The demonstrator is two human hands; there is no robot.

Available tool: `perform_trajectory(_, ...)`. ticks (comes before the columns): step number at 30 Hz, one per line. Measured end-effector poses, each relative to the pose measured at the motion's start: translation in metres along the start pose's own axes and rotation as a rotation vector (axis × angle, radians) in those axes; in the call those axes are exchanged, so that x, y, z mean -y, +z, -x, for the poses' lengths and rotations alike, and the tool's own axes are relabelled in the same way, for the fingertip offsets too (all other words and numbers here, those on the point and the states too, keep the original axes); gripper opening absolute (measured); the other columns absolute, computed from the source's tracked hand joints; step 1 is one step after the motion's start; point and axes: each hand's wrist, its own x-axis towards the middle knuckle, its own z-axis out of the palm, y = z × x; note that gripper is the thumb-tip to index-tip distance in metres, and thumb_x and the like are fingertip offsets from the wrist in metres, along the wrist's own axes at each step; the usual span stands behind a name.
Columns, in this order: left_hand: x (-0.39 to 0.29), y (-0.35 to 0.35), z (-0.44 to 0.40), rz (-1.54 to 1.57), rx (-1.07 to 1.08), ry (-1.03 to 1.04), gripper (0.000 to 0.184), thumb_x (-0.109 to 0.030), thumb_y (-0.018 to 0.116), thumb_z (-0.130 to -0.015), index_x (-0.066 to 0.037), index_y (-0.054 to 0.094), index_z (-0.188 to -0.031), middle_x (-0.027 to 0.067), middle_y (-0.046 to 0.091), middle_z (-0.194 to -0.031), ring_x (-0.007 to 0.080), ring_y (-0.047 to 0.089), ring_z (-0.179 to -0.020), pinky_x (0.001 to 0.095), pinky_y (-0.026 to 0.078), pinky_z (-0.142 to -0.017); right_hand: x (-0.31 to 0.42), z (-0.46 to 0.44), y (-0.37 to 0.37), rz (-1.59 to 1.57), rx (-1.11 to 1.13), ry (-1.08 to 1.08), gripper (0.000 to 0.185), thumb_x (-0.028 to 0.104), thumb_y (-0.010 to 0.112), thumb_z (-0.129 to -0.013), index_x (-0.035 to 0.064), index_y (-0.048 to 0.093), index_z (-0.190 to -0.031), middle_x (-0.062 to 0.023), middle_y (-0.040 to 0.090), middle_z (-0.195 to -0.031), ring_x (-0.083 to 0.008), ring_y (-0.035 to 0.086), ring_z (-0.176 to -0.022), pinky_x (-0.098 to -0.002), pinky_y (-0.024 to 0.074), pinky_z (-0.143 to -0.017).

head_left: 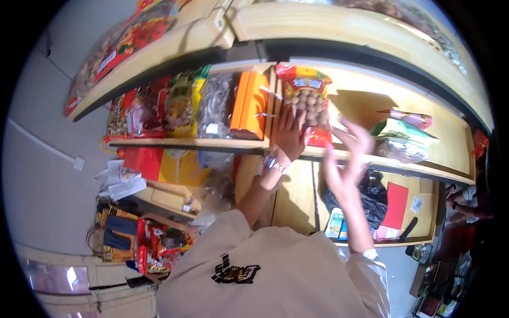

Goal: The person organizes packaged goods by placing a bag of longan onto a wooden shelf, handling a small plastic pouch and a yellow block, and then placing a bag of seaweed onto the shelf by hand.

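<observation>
A clear bag of round brown dried longans (309, 102) with red and yellow printing stands against the divider of a wooden shelf. My left hand (289, 132), a watch on its wrist, lies against the bag's lower left side with fingers stretched out flat. Just right of the bag is my right hand (347, 153), smeared by motion, its fingers spread and nothing in them. Whether its fingertips touch the bag I cannot tell. On the same shelf, farther right, a green and white bag (405, 140) leans beside a pinkish packet (413, 119).
Left of the divider stand an orange box (250, 106), a clear plastic bag (216, 103) and several food packets. A black plastic bag (374, 196) and a red card (395, 205) lie on the shelf below. An upper shelf edge (344, 26) juts out above.
</observation>
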Motion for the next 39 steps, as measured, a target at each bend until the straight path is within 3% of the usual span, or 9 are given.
perform_trajectory(1, 0.002, 0.005, 0.004, 0.068, 0.016, -0.034, 0.046, -0.037, 0.050, -0.081, -0.012, 0.050, -0.121, 0.0137, 0.037, -0.133, 0.0318, 0.035, -0.123, 0.0433, 0.028, -0.100, 0.018, -0.002, -0.030, 0.057, -0.074, -0.181, 0.021, 0.005, 0.058, -0.073, 0.0027, 0.057, -0.093, -0.0162, 0.053, -0.108, -0.0299, 0.049, -0.099, -0.0379, 0.0379, -0.087)
perform_trajectory(3, 0.003, 0.010, 0.006, -0.086, 0.013, -0.043, 0.044, -0.037, 0.050, -0.082, -0.015, 0.051, -0.120, 0.0115, 0.038, -0.134, 0.0297, 0.033, -0.124, 0.0434, 0.029, -0.098, 0.043, 0.017, -0.057, 0.079, -0.319, -0.132, 0.014, 0.018, 0.056, -0.076, 0.0074, 0.057, -0.084, -0.0062, 0.053, -0.087, -0.0222, 0.050, -0.087, -0.0369, 0.0410, -0.074)
perform_trajectory(6, 0.000, 0.008, 0.007, -0.085, -0.015, -0.041, 0.042, -0.033, 0.052, -0.082, -0.016, 0.051, -0.120, 0.0109, 0.042, -0.130, 0.0288, 0.037, -0.121, 0.0408, 0.031, -0.098, 0.093, -0.011, -0.088, -0.300, -0.806, -0.740, 0.038, 0.025, 0.048, -0.088, 0.0160, 0.044, -0.125, -0.0062, 0.054, -0.106, -0.0161, 0.046, -0.102, -0.0410, 0.0352, -0.090)
perform_trajectory(7, 0.001, 0.009, 0.008, -0.076, -0.029, -0.037, 0.041, -0.033, 0.052, -0.082, -0.015, 0.052, -0.119, 0.0109, 0.043, -0.130, 0.0288, 0.038, -0.121, 0.0404, 0.031, -0.098, 0.101, -0.014, -0.093, -0.310, -0.826, -0.831, 0.038, 0.024, 0.048, -0.087, 0.0157, 0.044, -0.124, -0.0065, 0.054, -0.106, -0.0167, 0.046, -0.102, -0.0411, 0.0350, -0.090)
perform_trajectory(23, 0.003, 0.013, 0.010, -0.132, -0.192, 0.013, 0.035, -0.026, 0.053, -0.076, -0.017, 0.059, -0.110, 0.0108, 0.051, -0.120, 0.0298, 0.047, -0.111, 0.0400, 0.042, -0.087, 0.109, 0.009, -0.093, -0.429, -0.556, -0.922, 0.029, 0.019, 0.052, -0.078, 0.0110, 0.050, -0.107, -0.0113, 0.049, -0.108, -0.0265, 0.043, -0.101, -0.0428, 0.0316, -0.088)
perform_trajectory(27, 0.004, 0.015, 0.011, -0.151, -0.216, 0.037, 0.035, -0.024, 0.054, -0.075, -0.017, 0.060, -0.108, 0.0101, 0.053, -0.117, 0.0278, 0.047, -0.111, 0.0386, 0.043, -0.086, 0.083, 0.021, -0.066, -0.464, -0.233, -0.840, 0.027, 0.018, 0.053, -0.076, 0.0098, 0.052, -0.102, -0.0126, 0.047, -0.109, -0.0290, 0.042, -0.101, -0.0432, 0.0307, -0.088)
perform_trajectory(33, 0.008, 0.025, 0.017, -0.128, -0.221, 0.026, 0.036, -0.026, 0.054, -0.075, -0.014, 0.060, -0.108, 0.0128, 0.053, -0.117, 0.0308, 0.045, -0.113, 0.0416, 0.042, -0.088, 0.000, 0.054, 0.042, -0.316, 0.422, -0.454, 0.024, 0.016, 0.055, -0.073, 0.0080, 0.054, -0.096, -0.0144, 0.045, -0.110, -0.0327, 0.041, -0.100, -0.0438, 0.0294, -0.088)
perform_trajectory(35, 0.014, 0.034, 0.019, -0.157, -0.311, 0.090, 0.036, -0.024, 0.055, -0.076, -0.018, 0.058, -0.111, 0.0100, 0.050, -0.121, 0.0288, 0.042, -0.117, 0.0370, 0.041, -0.091, -0.030, 0.066, 0.077, -0.219, 0.563, -0.254, 0.029, 0.017, 0.056, -0.073, 0.0125, 0.061, -0.101, -0.0131, 0.045, -0.119, -0.0323, 0.039, -0.109, -0.0453, 0.0252, -0.096)
perform_trajectory(39, 0.011, 0.030, 0.016, -0.138, -0.268, 0.050, 0.036, -0.024, 0.055, -0.075, -0.019, 0.059, -0.110, 0.0094, 0.051, -0.121, 0.0269, 0.043, -0.116, 0.0364, 0.042, -0.090, -0.044, 0.081, 0.093, -0.079, 0.602, -0.284, 0.027, 0.020, 0.054, -0.075, 0.0121, 0.062, -0.100, -0.0123, 0.044, -0.122, -0.0304, 0.039, -0.109, -0.0448, 0.0237, -0.098)
